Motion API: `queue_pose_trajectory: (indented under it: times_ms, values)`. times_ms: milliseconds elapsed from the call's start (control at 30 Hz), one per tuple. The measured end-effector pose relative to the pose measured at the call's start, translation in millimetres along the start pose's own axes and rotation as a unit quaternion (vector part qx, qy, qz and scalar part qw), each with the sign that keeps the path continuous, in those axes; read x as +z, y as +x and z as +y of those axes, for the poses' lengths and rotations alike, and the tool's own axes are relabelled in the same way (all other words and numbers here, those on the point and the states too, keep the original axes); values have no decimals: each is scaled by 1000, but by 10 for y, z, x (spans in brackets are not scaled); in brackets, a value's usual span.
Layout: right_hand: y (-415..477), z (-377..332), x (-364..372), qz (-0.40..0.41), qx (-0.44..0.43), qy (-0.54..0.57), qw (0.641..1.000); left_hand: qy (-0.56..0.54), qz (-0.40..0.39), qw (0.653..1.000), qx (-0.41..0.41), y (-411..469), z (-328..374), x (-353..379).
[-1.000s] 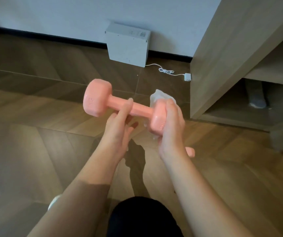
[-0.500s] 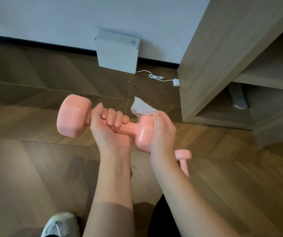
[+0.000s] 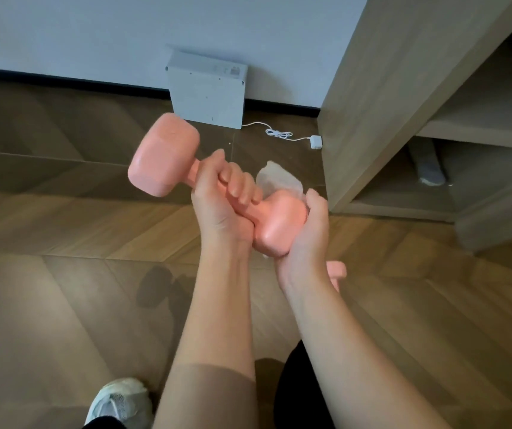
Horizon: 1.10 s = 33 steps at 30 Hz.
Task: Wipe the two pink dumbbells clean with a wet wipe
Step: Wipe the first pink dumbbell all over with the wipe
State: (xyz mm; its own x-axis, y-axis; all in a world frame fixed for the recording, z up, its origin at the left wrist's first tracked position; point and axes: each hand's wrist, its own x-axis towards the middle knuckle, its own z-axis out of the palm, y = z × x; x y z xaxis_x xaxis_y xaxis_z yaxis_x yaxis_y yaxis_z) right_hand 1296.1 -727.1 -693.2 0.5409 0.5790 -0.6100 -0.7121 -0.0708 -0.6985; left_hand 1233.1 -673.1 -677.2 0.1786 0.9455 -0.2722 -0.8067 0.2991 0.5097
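Note:
A pink dumbbell is held in the air above the wooden floor, tilted so its far head points up and left. My left hand is wrapped around its handle. My right hand cups the near head from the right and presses a white wet wipe against it; the wipe sticks out above the head. The second pink dumbbell lies on the floor behind my right wrist, mostly hidden.
A grey box leans on the wall, with a white cable and plug beside it. A wooden shelf unit stands at the right. My white shoe is at the bottom left.
The dumbbell has swung from near level to tilted, far head raised and moved right. My left hand went from a loose hold to a full grip on the handle. The right hand rotated around the near head.

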Motion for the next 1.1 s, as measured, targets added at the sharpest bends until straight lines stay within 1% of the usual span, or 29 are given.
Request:
queue_pose_trajectory:
  times_ms: [67, 100, 167, 233, 267, 333, 400, 467, 567, 600, 633, 700, 733, 767, 833, 900, 967, 1067, 1100]
  values:
    - [-57, -90, 21, 10, -49, -14, 999, -29, 14, 999, -5, -26, 18, 89]
    - [-74, -109, 18, 13, -70, -40, 997, -38, 20, 999, -3, -52, 23, 104]
    - [-132, -95, -14, 8, -117, -103, 988, -39, 35, 999, 12, -119, 24, 71]
    - [-164, -26, -48, 2, -157, -128, 979, -38, 53, 997, 36, -179, 30, 2]
    - [-177, -5, -52, 8, -162, -136, 977, -41, 61, 996, 47, -202, 36, -32]
    - [-166, 3, -48, 29, -127, -153, 980, -49, 72, 994, 59, -227, 41, -98]
    - [-142, -20, -31, 41, -62, -197, 978, -58, 84, 993, 64, -238, 38, -174]
    - [-90, 4, -36, 27, -22, -232, 972, -57, 97, 991, 67, -246, 28, -255]
    - [-44, 47, -77, -30, -10, -258, 966, -64, 111, 990, 57, -232, 22, -346]
    - [-26, 41, -108, -46, -5, -250, 967, -66, 116, 990, 50, -223, 31, -371]
    - [7, 28, -152, -76, 6, -222, 972, -70, 121, 989, 43, -212, 50, -393]
    - [46, -33, -220, -161, 25, -157, 974, -91, 124, 988, 31, -186, 106, -426]
    - [50, -55, -242, -195, 19, -156, 968, -106, 125, 986, 26, -173, 140, -440]
    - [50, -64, -253, -219, -3, -179, 959, -121, 126, 984, 23, -159, 173, -449]
    - [57, -49, -263, -236, -68, -220, 944, -131, 126, 983, 23, -134, 230, -446]
    - [38, -23, -254, -238, -117, -228, 937, -118, 125, 985, 26, -117, 262, -430]
    - [33, 9, -249, -230, -125, -242, 934, -94, 126, 987, 29, -124, 276, -422]
    - [47, 31, -252, -205, -101, -264, 937, -61, 128, 989, 34, -166, 269, -425]
    - [45, 30, -262, -210, -116, -264, 934, -55, 131, 989, 34, -176, 268, -430]
